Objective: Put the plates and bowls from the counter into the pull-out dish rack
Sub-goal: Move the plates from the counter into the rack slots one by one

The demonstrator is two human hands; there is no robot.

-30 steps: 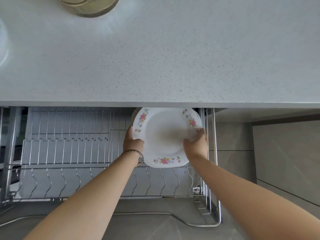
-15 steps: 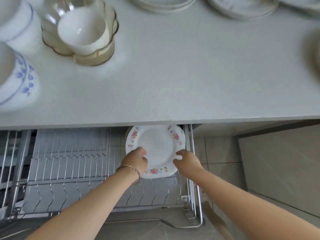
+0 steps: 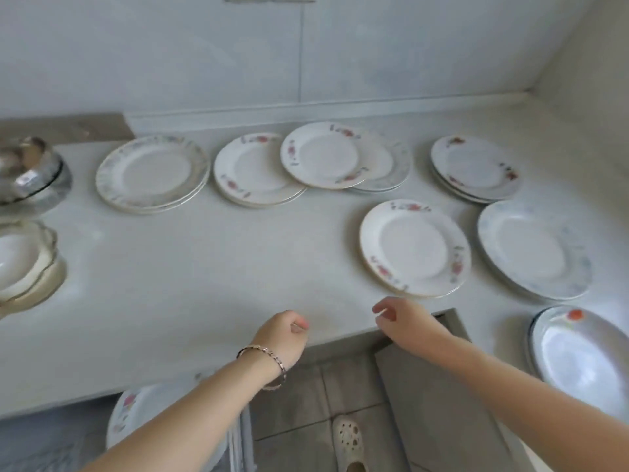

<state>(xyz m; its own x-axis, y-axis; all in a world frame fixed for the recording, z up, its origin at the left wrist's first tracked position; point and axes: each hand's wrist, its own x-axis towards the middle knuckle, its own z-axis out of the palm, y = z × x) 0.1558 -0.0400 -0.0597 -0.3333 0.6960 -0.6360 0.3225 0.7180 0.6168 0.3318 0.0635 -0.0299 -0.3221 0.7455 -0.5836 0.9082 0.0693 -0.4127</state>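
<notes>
Plates crowd the pale stone counter [image 3: 204,267]. Closest to the person's hands is a round white plate with red flowers on its rim [image 3: 415,248], lying flat near the front edge. A white plate with a faint blue pattern [image 3: 532,250] sits just beside it on the right. Low stacks of flowered plates [image 3: 151,172] line the back, and at the far left are a clear glass bowl [image 3: 30,172] and a cream scalloped bowl [image 3: 23,264]. Below the counter's lip, one white flowered plate [image 3: 136,413] sits in the pull-out wire dish rack [image 3: 241,444], which is blurred and mostly hidden behind the left forearm.

The left hand [image 3: 284,338], with a chain bracelet [image 3: 265,362] at the wrist, hovers over the counter's front edge, its fingers loosely curled around nothing. The right hand [image 3: 405,323] is just short of the red-flowered plate, fingers relaxed and slightly spread, and it too is empty.

From where I stand, this looks like the reach for the next piece, and with so much crockery on the counter the job is far from done. The plate lies flat on smooth stone, so fingertips will have to get under its low rim. It then needs turning on edge and lowering into a free slot next to the one already racked.
</notes>
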